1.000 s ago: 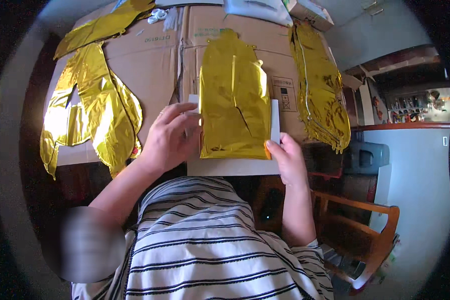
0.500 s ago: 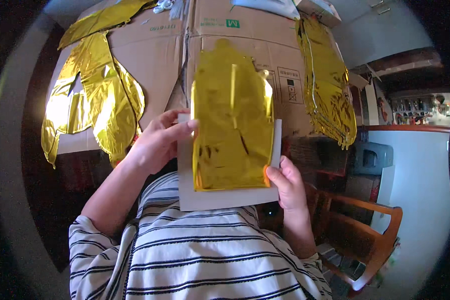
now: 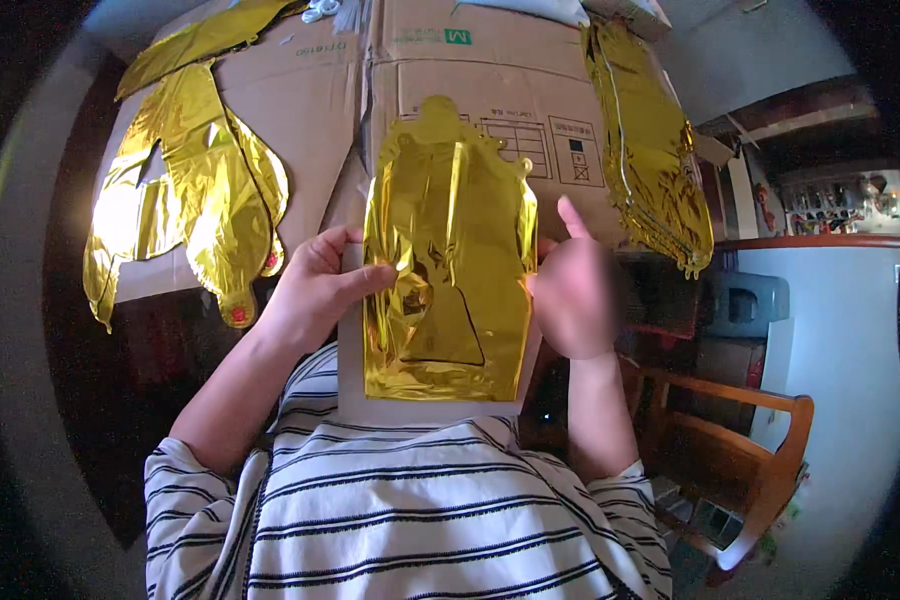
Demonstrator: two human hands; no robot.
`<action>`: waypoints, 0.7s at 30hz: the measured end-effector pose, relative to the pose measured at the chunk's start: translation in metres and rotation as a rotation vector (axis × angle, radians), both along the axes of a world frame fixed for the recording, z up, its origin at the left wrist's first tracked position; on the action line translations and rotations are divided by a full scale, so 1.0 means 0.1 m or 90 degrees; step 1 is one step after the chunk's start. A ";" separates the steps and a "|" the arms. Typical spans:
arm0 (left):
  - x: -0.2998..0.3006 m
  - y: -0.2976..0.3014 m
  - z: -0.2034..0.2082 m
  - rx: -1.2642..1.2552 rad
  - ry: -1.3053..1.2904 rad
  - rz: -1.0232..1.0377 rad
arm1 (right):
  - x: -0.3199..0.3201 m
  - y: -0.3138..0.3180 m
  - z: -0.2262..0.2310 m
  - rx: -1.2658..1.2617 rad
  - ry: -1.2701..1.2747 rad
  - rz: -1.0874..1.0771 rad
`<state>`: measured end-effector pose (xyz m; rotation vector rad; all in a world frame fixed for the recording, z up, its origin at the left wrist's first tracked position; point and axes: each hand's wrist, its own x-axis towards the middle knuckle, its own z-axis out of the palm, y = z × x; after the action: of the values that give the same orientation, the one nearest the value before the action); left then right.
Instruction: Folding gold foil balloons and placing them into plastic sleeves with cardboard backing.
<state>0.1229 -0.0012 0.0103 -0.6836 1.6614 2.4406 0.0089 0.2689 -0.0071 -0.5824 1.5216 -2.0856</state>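
A flat, folded gold foil balloon (image 3: 470, 240) lies over a pale card (image 3: 370, 411) in front of my body. My left hand (image 3: 315, 285) grips the left edge, its thumb pressed on the foil and its other fingers behind. The foil is creased beside that thumb. At the right edge is my right hand (image 3: 576, 290), partly smeared; its thumb side meets the foil edge, a fingertip shows just behind it, and one finger points upward. A rounded tab sticks up at the balloon's far end, with small tabs along its upper right edge.
Opened cardboard (image 3: 310, 110) covers the table. More gold foil balloons (image 3: 205, 190) lie at the left, and another long foil piece (image 3: 645, 140) at the right. A wooden chair (image 3: 730, 450) and a grey-blue stool (image 3: 750, 305) stand to the right, beside a pale cabinet (image 3: 830, 350).
My right hand has moved up along the right edge, and one finger now points up. The foil has shifted slightly left and nearer to me, and creased near my left thumb.
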 end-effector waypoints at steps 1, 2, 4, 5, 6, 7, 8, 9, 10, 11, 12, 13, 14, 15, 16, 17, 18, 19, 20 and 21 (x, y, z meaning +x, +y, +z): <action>0.02 -0.02 -0.01 -0.005 0.001 -0.004 | -0.01 -0.02 0.00 0.003 0.016 0.014; 0.04 -0.04 -0.02 -0.011 0.003 -0.008 | -0.01 -0.03 0.00 0.005 0.031 0.028; 0.07 -0.04 -0.04 -0.071 0.087 -0.001 | -0.01 0.01 -0.04 0.014 -0.006 0.047; 0.08 -0.04 -0.04 -0.101 0.129 0.002 | -0.01 0.02 -0.03 0.024 -0.035 0.060; 0.09 -0.05 -0.02 -0.103 0.159 -0.010 | -0.01 0.03 -0.03 0.035 -0.064 0.072; 0.11 -0.06 0.03 -0.104 0.189 -0.022 | 0.00 0.04 -0.03 0.047 -0.062 0.070; 0.12 -0.08 0.05 -0.147 0.209 -0.048 | 0.01 0.03 -0.02 0.060 -0.059 0.067; 0.12 -0.10 0.06 -0.190 0.230 -0.073 | 0.03 0.04 -0.02 0.073 -0.057 0.063; 0.13 -0.15 0.05 -0.274 0.241 -0.112 | 0.04 0.04 -0.02 0.083 -0.050 0.056; 0.13 -0.18 0.05 -0.358 0.251 -0.151 | 0.06 0.04 -0.02 0.093 -0.042 0.048; 0.13 -0.19 0.08 -0.308 0.215 -0.155 | 0.07 0.03 -0.02 0.103 -0.035 0.042; 0.13 -0.20 0.13 -0.258 0.178 -0.159 | 0.08 0.03 0.00 0.110 -0.040 0.043; 0.12 -0.20 0.17 -0.208 0.142 -0.162 | 0.09 0.04 0.06 0.117 -0.045 0.043; 0.12 -0.20 0.22 -0.174 0.113 -0.152 | 0.10 0.04 0.10 0.124 -0.050 0.043; 0.11 -0.20 0.25 -0.139 0.084 -0.141 | 0.10 0.05 0.13 0.133 -0.058 0.046; 0.11 -0.20 0.27 -0.105 0.056 -0.130 | 0.10 0.05 0.15 0.141 -0.066 0.049; 0.11 -0.19 0.27 -0.092 0.058 -0.129 | 0.10 0.06 0.17 0.149 -0.074 0.049; 0.11 -0.19 0.26 -0.080 0.060 -0.127 | 0.11 0.06 0.18 0.156 -0.088 0.046; 0.11 -0.18 0.26 -0.067 0.063 -0.125 | 0.13 0.06 0.20 0.163 -0.101 0.043; 0.12 -0.18 0.25 -0.064 0.050 -0.121 | 0.14 0.05 0.22 0.172 -0.116 0.042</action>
<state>0.1346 -0.0192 0.0356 -0.4232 1.7987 2.2930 0.0234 0.2742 0.0145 -0.3287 1.6180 -1.7907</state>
